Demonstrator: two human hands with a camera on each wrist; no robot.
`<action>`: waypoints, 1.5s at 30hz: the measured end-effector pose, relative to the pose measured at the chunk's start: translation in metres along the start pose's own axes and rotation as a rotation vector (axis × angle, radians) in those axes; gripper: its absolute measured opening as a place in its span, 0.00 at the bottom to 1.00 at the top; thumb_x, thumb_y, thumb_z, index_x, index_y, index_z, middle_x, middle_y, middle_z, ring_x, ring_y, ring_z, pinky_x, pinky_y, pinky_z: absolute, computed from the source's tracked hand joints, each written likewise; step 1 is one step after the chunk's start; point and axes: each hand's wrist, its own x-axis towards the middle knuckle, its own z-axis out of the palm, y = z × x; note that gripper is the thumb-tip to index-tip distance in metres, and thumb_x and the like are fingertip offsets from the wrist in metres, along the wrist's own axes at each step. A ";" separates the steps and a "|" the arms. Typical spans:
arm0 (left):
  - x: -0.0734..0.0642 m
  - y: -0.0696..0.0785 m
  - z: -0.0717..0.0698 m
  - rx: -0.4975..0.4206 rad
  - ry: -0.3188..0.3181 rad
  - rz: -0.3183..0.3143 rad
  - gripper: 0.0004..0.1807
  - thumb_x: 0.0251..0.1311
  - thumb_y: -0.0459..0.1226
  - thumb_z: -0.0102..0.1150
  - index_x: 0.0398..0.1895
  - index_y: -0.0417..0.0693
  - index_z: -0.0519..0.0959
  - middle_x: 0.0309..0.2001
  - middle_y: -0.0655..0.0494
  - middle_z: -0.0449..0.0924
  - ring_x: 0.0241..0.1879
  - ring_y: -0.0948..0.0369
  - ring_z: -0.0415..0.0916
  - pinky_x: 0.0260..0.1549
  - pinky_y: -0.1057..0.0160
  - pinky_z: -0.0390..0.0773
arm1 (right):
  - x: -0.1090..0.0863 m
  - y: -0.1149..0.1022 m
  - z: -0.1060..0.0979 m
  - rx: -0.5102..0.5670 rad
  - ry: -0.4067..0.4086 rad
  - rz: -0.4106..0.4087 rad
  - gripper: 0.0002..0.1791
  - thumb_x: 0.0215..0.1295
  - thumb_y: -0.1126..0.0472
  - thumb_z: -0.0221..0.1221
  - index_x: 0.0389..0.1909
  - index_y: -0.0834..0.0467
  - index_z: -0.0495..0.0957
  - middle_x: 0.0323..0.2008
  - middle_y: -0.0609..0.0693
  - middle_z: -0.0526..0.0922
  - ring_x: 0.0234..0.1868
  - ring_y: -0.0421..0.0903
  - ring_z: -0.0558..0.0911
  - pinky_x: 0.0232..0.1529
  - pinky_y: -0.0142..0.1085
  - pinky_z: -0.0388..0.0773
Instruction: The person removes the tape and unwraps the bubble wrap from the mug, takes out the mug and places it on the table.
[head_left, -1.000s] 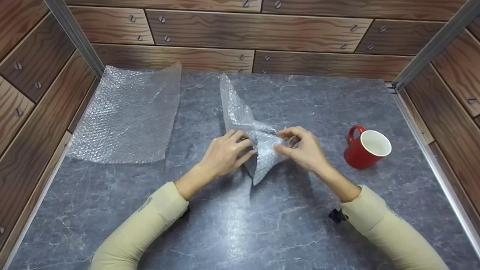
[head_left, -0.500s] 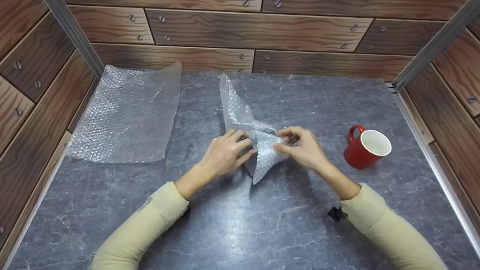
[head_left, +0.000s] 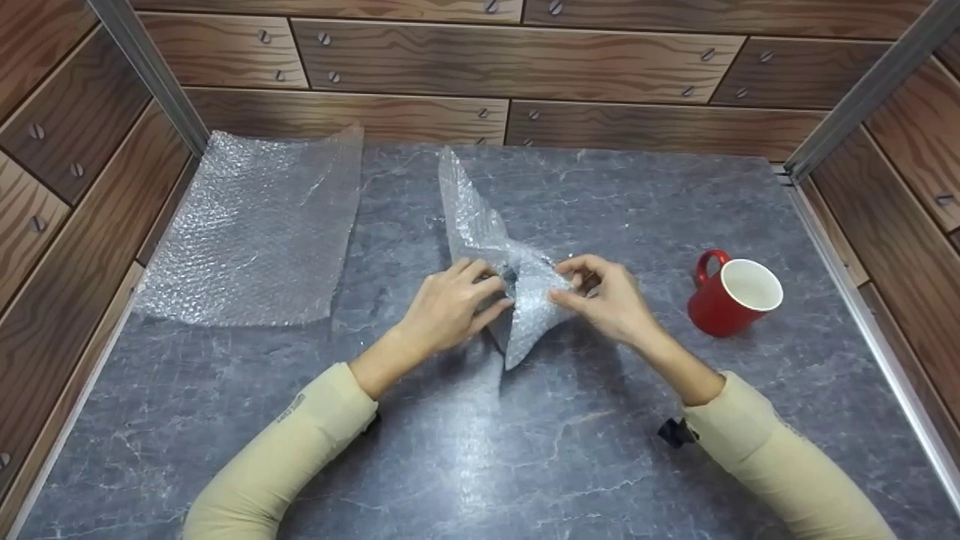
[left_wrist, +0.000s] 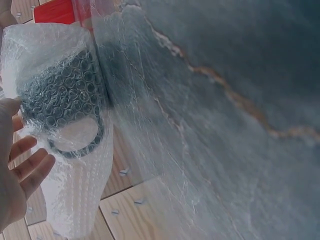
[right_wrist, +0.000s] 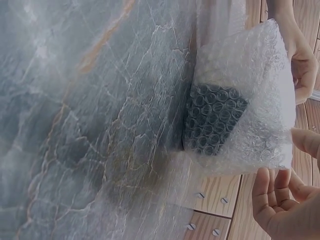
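A dark mug (left_wrist: pixel 65 92) with a ring-shaped handle shows through the bubble wrap (left_wrist: pixel 70 190) around it in the left wrist view. In the head view this wrapped bundle stands mid-table, a pointed end of the wrap (head_left: pixel 469 206) stretching to the back. My left hand (head_left: pixel 450 304) holds the bundle's left side, with thumb and forefinger at the wrap and the other fingers partly spread. On the other side, my right hand (head_left: pixel 606 296) pinches a folded flap of wrap (head_left: pixel 536 292) between thumb and fingers. The right wrist view shows dark mug wall (right_wrist: pixel 215 117) beneath the bubbles.
A red mug (head_left: pixel 724 304) with a white inside stands upright on the right, its handle toward the back left. Another bubble wrap sheet (head_left: pixel 255 232) lies flat at the back left. Wood-patterned panels (head_left: pixel 517 64) and metal posts border the grey marbled table (head_left: pixel 585 465).
The wrap flap at my right hand has shifted slightly toward the back and over the dark slit seen before. Both hands stay in nearly the same place.
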 end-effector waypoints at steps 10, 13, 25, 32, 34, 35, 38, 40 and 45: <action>0.001 0.001 0.000 0.009 -0.006 0.004 0.13 0.72 0.53 0.63 0.43 0.55 0.86 0.45 0.57 0.86 0.41 0.59 0.82 0.27 0.65 0.86 | -0.002 0.002 0.000 0.018 0.012 0.008 0.16 0.60 0.65 0.75 0.46 0.65 0.82 0.35 0.51 0.80 0.34 0.40 0.78 0.35 0.25 0.76; 0.001 0.001 0.000 0.006 -0.010 0.004 0.13 0.72 0.52 0.63 0.43 0.55 0.86 0.45 0.57 0.86 0.41 0.59 0.82 0.27 0.65 0.86 | -0.004 0.002 0.000 0.012 0.018 0.000 0.16 0.60 0.65 0.75 0.45 0.65 0.81 0.37 0.53 0.81 0.35 0.41 0.79 0.38 0.26 0.78; 0.002 0.001 0.000 0.013 -0.011 0.004 0.13 0.72 0.52 0.63 0.42 0.54 0.86 0.45 0.57 0.86 0.42 0.59 0.83 0.29 0.65 0.87 | -0.008 0.004 0.000 0.052 0.033 -0.034 0.16 0.59 0.67 0.75 0.43 0.65 0.80 0.36 0.53 0.81 0.35 0.39 0.78 0.41 0.29 0.80; 0.002 0.001 -0.002 0.006 -0.022 -0.005 0.14 0.72 0.52 0.63 0.43 0.54 0.86 0.44 0.57 0.86 0.41 0.59 0.83 0.28 0.65 0.86 | -0.011 0.003 -0.003 0.096 0.026 -0.059 0.16 0.58 0.69 0.75 0.43 0.67 0.80 0.34 0.50 0.80 0.35 0.36 0.78 0.39 0.24 0.78; 0.002 0.000 -0.002 0.004 -0.027 -0.010 0.14 0.72 0.52 0.63 0.43 0.54 0.86 0.44 0.57 0.86 0.41 0.59 0.83 0.28 0.65 0.87 | -0.013 0.002 -0.005 0.094 0.016 -0.058 0.16 0.59 0.69 0.74 0.44 0.67 0.81 0.34 0.50 0.80 0.34 0.36 0.78 0.38 0.24 0.78; 0.002 0.000 -0.003 0.004 -0.029 -0.011 0.14 0.72 0.52 0.63 0.43 0.54 0.86 0.44 0.57 0.86 0.41 0.59 0.83 0.28 0.65 0.87 | -0.013 0.002 -0.005 0.091 0.011 -0.055 0.16 0.59 0.69 0.74 0.44 0.67 0.81 0.35 0.50 0.80 0.34 0.35 0.78 0.38 0.25 0.78; 0.002 0.001 -0.004 0.005 -0.033 -0.011 0.14 0.72 0.53 0.63 0.43 0.54 0.87 0.44 0.57 0.86 0.41 0.58 0.83 0.29 0.65 0.87 | -0.015 0.002 -0.007 0.079 -0.001 -0.052 0.15 0.60 0.68 0.74 0.45 0.66 0.82 0.35 0.53 0.80 0.35 0.36 0.78 0.38 0.26 0.79; 0.003 0.001 -0.004 0.006 -0.035 -0.010 0.15 0.72 0.53 0.63 0.43 0.54 0.87 0.44 0.57 0.86 0.41 0.58 0.83 0.29 0.65 0.87 | -0.017 0.002 -0.008 0.072 -0.002 -0.054 0.14 0.60 0.68 0.74 0.44 0.66 0.83 0.35 0.54 0.81 0.35 0.36 0.78 0.38 0.26 0.80; 0.003 0.002 -0.004 0.001 -0.033 -0.006 0.15 0.72 0.53 0.62 0.44 0.54 0.87 0.44 0.56 0.86 0.43 0.58 0.84 0.30 0.65 0.88 | -0.022 0.000 -0.012 0.063 0.002 -0.062 0.13 0.59 0.68 0.74 0.43 0.65 0.83 0.35 0.55 0.83 0.36 0.36 0.78 0.38 0.25 0.81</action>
